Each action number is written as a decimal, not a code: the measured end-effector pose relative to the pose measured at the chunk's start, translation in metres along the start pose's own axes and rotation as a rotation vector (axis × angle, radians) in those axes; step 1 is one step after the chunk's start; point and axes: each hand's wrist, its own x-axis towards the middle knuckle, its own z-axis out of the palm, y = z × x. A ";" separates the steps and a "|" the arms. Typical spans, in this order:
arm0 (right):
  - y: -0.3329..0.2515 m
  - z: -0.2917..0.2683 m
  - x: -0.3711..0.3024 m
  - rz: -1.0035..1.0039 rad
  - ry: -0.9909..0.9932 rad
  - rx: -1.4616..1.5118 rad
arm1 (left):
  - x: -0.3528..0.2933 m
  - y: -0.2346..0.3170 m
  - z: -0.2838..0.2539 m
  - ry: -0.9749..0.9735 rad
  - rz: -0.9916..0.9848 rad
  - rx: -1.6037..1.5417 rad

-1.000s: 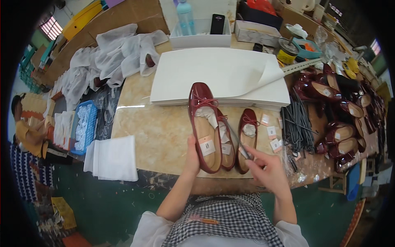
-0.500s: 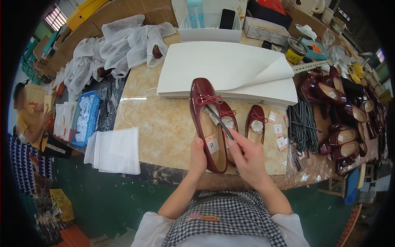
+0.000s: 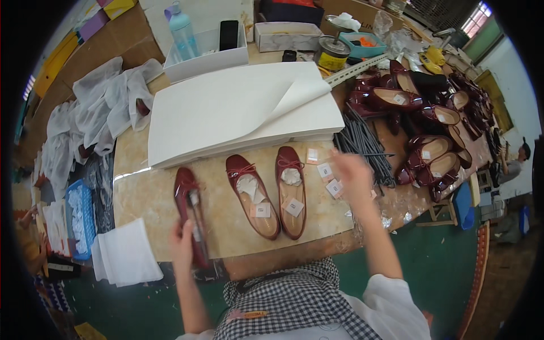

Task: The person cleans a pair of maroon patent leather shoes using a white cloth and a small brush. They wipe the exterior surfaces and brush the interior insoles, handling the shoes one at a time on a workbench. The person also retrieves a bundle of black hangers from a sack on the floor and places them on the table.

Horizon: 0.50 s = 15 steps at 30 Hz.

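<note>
My left hand [image 3: 182,246] grips the side of a dark red ballet flat [image 3: 185,184] with a bow, tilted at the left of the marbled tabletop. A dark strip shows along its opening. To its right lie two matching flats, a middle one [image 3: 238,165] and a right one [image 3: 288,156], each with crumpled white paper in the toe and a small tag on the insole. My right hand [image 3: 352,175], smeared by motion, is over the tabletop between some small tags [image 3: 324,170] and a bundle of dark rods [image 3: 368,144]; its fingers are not clear.
A stack of white sheets [image 3: 226,107] with a curled corner lies behind the flats. More red shoes [image 3: 436,156] are piled at the right. At the left are folded white tissue [image 3: 127,252], a blue basket [image 3: 85,215] and wrapped shoes [image 3: 96,107]. A person [image 3: 513,164] is at far right.
The view has turned rightward. The flat in my left hand went down to the left on the tabletop. My right hand left the shoe and its rod and moved right to the tags and rods.
</note>
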 end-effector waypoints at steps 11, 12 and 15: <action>0.048 -0.116 0.034 -0.028 -0.184 -0.884 | 0.022 -0.026 0.096 -0.066 0.336 -0.025; 0.040 -0.126 0.023 0.049 -0.212 -0.784 | 0.018 -0.020 0.096 -0.243 0.082 -0.322; -0.007 -0.080 0.004 0.272 -0.224 -0.320 | -0.011 -0.003 0.098 -0.491 -0.451 -0.875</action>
